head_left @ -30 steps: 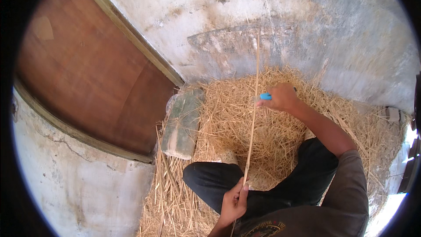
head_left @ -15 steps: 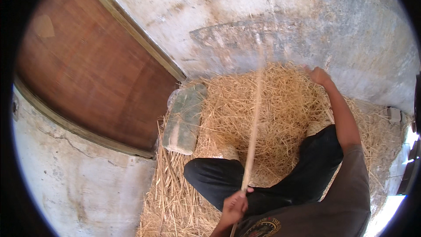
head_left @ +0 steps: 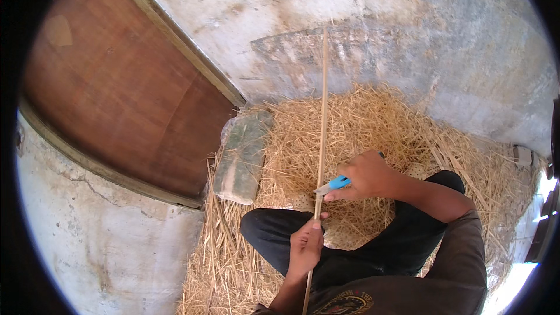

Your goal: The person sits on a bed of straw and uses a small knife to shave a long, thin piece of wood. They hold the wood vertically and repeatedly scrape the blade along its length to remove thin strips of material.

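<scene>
Strip (head_left: 324, 105) held over straw (head_left: 373, 111). My left hand (head_left: 307, 245) is closed around its lower part. My right hand (head_left: 366, 176), clenched on the knife (head_left: 339, 182), has returned from the strip's right; its blade now meets it, apparently in working contact.

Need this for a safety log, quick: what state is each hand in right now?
Left hand: closed, holding a long thin strip.
Right hand: closed, holding a blue-handled knife, its blade at the strip.
</scene>
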Demonstrator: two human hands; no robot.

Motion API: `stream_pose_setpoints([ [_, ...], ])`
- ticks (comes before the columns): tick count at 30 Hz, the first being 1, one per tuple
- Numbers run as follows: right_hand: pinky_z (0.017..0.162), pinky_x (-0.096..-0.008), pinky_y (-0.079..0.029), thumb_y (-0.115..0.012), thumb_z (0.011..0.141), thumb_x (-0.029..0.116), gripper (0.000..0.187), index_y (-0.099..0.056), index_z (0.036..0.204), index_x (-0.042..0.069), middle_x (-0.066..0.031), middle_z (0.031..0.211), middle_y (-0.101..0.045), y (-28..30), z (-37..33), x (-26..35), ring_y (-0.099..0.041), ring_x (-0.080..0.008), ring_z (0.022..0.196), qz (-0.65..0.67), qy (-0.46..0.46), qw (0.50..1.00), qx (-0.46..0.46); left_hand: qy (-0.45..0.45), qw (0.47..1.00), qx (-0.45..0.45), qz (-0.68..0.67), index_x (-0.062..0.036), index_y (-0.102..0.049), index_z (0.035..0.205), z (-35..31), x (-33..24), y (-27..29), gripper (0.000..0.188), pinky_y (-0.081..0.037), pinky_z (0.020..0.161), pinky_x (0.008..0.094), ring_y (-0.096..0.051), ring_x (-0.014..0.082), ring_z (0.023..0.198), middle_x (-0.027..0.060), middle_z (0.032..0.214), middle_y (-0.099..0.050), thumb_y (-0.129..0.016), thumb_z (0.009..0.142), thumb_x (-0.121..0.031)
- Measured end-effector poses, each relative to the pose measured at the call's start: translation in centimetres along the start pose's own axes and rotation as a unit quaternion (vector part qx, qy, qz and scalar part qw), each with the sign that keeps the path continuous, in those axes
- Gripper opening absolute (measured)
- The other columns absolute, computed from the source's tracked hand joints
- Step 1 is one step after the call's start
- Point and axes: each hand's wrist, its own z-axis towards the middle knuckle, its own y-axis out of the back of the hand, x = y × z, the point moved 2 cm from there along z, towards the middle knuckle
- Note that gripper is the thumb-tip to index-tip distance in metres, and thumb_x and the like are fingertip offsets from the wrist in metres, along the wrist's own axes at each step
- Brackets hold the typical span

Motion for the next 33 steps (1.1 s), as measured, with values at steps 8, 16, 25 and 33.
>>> stream_pose_setpoints([
  [8, 0.036, -0.0375, -0.039, -0.047, 0.074, 0.081, 0.078, -0.059, 0.056, 0.007, -0.009, 0.041, -0.046, -0.9, 0.5, -0.4, -0.051, -0.0256, 0.035, -0.052, 0.009, 0.998, -0.039, -0.101, 0.959, -0.074, 0.254, 0.0052, -0.058, 0.117, -0.8, -1.4, -0.8, 0.029, -0.039, 0.051, 0.0235, -0.044, 0.0046, 0.059, 0.0073, 0.062, -0.051, -0.05, 0.098, -0.014],
  [16, 0.038, -0.0369, -0.04, -0.049, 0.074, 0.08, 0.074, -0.06, 0.056, 0.009, -0.0082, 0.04, -0.046, -0.2, 1.5, -3.3, -0.051, -0.0267, 0.037, -0.035, -0.065, 0.997, -0.017, -0.098, 0.959, -0.045, 0.261, 0.0062, -0.059, 0.115, -1.5, -1.6, -0.8, 0.028, -0.046, 0.053, 0.0285, -0.059, 0.0116, 0.06, 0.0238, 0.084, -0.065, -0.053, 0.095, -0.012],
  [25, 0.038, -0.038, -0.039, -0.044, 0.074, 0.083, 0.079, -0.062, 0.057, 0.009, -0.0058, 0.041, -0.046, -2.2, 2.2, -3.9, -0.052, -0.024, 0.039, -0.049, -0.036, 0.995, -0.079, -0.031, 0.948, -0.048, 0.313, 0.0073, -0.058, 0.116, -1.6, -2.2, -0.8, 0.028, -0.052, 0.064, 0.03, -0.07, 0.026, 0.081, 0.0291, 0.096, -0.064, -0.054, 0.094, -0.009],
  [33, 0.038, -0.036, -0.036, -0.038, 0.075, 0.085, 0.079, -0.063, 0.059, 0.011, -0.0023, 0.043, -0.045, -0.9, 1.8, -4.2, -0.046, -0.0188, 0.038, -0.111, -0.073, 0.991, -0.008, -0.054, 0.959, -0.025, 0.279, 0.0061, -0.057, 0.118, -2.6, -1.7, -0.5, 0.028, -0.051, 0.062, 0.0282, -0.068, 0.0174, 0.074, 0.0276, 0.089, -0.065, -0.053, 0.094, -0.008],
])
